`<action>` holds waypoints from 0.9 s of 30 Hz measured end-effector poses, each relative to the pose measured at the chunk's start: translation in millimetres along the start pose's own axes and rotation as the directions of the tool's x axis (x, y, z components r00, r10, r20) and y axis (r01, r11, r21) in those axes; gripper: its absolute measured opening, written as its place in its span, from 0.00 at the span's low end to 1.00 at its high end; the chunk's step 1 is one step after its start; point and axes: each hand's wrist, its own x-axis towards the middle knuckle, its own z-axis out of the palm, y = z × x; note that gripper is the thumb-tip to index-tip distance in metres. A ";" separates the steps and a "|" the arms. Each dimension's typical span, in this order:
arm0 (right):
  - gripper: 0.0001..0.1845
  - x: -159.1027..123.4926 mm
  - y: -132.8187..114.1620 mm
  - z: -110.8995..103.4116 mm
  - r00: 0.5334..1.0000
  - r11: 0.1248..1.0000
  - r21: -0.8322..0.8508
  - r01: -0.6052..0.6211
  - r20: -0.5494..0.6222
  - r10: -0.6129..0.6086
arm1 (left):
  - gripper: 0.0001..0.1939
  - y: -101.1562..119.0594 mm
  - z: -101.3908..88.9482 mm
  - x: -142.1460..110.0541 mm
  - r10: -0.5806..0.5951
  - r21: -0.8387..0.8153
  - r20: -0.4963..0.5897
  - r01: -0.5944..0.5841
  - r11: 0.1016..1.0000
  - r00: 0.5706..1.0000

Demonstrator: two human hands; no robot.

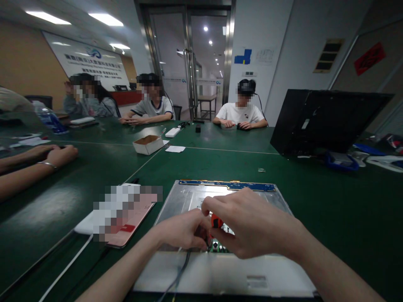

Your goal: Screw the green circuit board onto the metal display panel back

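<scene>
A flat silver display panel [185, 197] lies face down on the green table [330, 201] in front of me, with a blue circuit strip [226, 185] along its far edge. My right hand [252, 226] is closed around a small orange-red tool [216, 220], held upright over a green circuit board [220, 247] at the panel's middle. My left hand [184, 230] is pinched beside the tool, its fingertips down at the board where a grey cable [181, 272] runs toward me.
A phone [126, 222] lies left of the panel with a white cable. A black monitor [324, 121] stands at the right. A small open box [147, 144] and papers sit mid-table. Three people sit at the far side; another person's forearms [31, 163] rest at the left.
</scene>
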 end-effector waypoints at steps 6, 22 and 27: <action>0.06 0.4 -1.4 -0.5 0.999 1.000 0.001 -0.027 0.035 0.027 | 0.07 4.7 -0.3 -0.9 -0.066 0.073 0.000 0.066 0.995 0.998; 0.03 3.3 -0.8 2.8 0.999 0.999 -0.027 -0.033 0.028 0.034 | 0.07 7.1 -3.1 -2.2 -0.072 0.029 0.017 0.072 0.997 0.997; 0.07 3.8 0.9 2.5 0.999 0.998 -0.048 -0.038 0.018 0.039 | 0.05 8.1 -5.1 -1.3 -0.016 0.016 0.014 0.016 1.000 1.000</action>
